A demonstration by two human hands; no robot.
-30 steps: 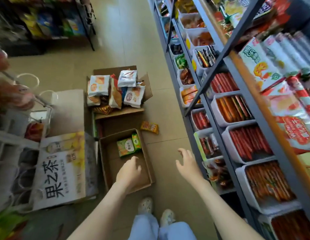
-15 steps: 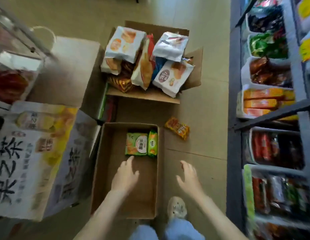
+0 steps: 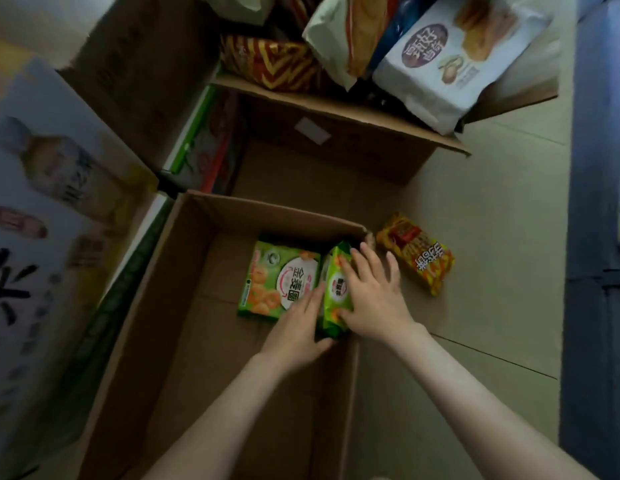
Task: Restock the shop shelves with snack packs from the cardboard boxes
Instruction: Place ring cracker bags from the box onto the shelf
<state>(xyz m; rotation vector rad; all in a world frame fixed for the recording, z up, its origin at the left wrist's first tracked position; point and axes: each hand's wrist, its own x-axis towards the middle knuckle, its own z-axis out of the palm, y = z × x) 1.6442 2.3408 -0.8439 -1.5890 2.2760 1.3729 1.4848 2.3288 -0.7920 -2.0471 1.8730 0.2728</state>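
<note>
An open cardboard box (image 3: 197, 341) stands on the floor below me. Two green snack packs sit in its far right corner: one flat (image 3: 277, 282), one on its edge (image 3: 334, 289) against the right wall. My left hand (image 3: 298, 330) is inside the box, its straight fingers pressing the left side of the upright pack. Reaching over the box wall, my right hand (image 3: 374, 299) lies with spread fingers on that pack's top and right side. The pack sits between both hands.
An orange-yellow snack pack (image 3: 417, 258) lies on the floor just right of the box. Behind stands a second cardboard box (image 3: 336, 109) piled with snack bags, among them a white one (image 3: 450, 64). A large printed carton (image 3: 42, 202) stands left. The dark shelf base (image 3: 595, 237) runs along the right.
I have bent down closer to the box. Both hands moved forward from the box's near end to the upright green pack and now touch it on either side.
</note>
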